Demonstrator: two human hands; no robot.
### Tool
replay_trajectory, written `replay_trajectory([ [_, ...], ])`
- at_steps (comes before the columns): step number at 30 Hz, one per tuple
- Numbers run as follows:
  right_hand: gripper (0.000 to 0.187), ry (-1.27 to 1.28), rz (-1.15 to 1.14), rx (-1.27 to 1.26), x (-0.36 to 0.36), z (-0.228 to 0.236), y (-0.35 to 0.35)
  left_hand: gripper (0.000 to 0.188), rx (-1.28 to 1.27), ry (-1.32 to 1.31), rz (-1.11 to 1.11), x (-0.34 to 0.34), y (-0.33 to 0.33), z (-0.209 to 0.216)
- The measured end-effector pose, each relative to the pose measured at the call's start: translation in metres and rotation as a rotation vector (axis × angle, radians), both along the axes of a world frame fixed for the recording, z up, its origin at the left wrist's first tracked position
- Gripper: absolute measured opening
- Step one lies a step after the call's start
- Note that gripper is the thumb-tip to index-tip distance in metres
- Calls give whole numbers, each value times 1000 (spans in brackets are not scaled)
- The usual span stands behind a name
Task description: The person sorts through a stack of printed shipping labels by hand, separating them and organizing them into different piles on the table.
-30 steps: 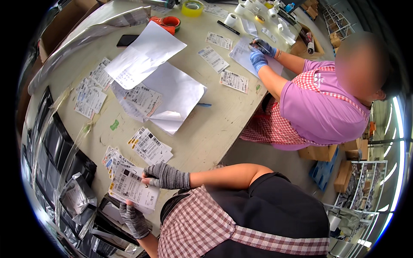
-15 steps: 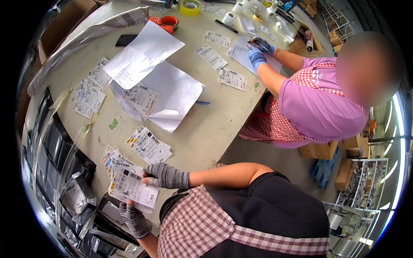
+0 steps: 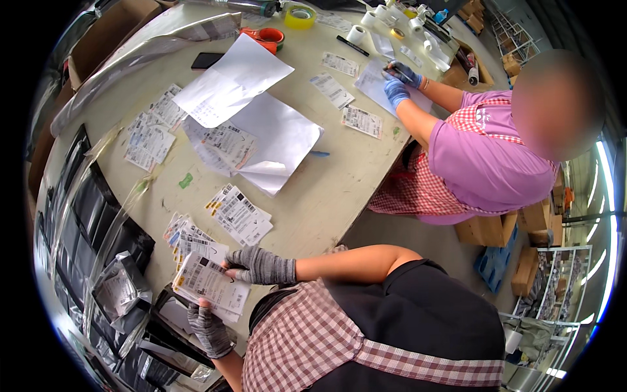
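The person's two hands in grey fingerless gloves hold a stack of printed labels [image 3: 210,287] between them, near the edge of the tabletop [image 3: 307,222]. The left hand [image 3: 209,328] pinches the stack at its lower edge, with the thumb on top and the other fingers seeming to go under. The right hand [image 3: 262,266] pinches it at the side nearer to the person's body, with the fingertips close to the top label.

Since one second ago, very little is changed. The whole view has slid slightly, but both hands keep the same grip and the same label seems to lie on top. I judge from this that the handling of the stack is in a pause, maybe for reading or aligning, and that no label has left the hands.

Just beyond the stack lies a fan of labels [image 3: 185,228]; whether it touches the held ones, I cannot tell. Above the right hand in the view is a small pile of labels [image 3: 240,219], and farther from both hands are large white sheets [image 3: 290,144]. To the left of the left hand are black plastic packages [image 3: 98,215].
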State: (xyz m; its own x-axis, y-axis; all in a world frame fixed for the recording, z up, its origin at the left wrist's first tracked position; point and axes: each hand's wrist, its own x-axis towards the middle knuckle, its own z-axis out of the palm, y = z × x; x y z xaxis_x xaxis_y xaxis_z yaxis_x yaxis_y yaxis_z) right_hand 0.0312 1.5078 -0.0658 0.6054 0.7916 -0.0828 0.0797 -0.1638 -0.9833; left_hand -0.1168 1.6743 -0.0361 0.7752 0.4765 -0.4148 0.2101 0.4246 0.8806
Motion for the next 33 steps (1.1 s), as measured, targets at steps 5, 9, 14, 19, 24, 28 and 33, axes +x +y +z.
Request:
replay_trajectory([
  [5,23,50,46,34,-3,-1,2,43,-67,-64,8,-1,-5,8],
  [9,26,66,99,-108,-1,1,-9,46,-124,48,-14,-1,-5,3],
  [14,19,-186,-205,77,36,37,-26,46,-129,-81,-7,16,-10,23],
  [19,13,-403,-896,1,117,39,-96,39,-102,-78,39,25,-11,22],
  [24,20,-392,-830,-47,143,36,-140,42,-110,-36,2,29,-12,21],
  [28,30,-229,-888,16,159,67,-158,40,-120,-58,-15,31,-8,19],
  [33,39,-670,-1049,117,238,145,-198,42,-95,-89,12,27,-11,16],
])
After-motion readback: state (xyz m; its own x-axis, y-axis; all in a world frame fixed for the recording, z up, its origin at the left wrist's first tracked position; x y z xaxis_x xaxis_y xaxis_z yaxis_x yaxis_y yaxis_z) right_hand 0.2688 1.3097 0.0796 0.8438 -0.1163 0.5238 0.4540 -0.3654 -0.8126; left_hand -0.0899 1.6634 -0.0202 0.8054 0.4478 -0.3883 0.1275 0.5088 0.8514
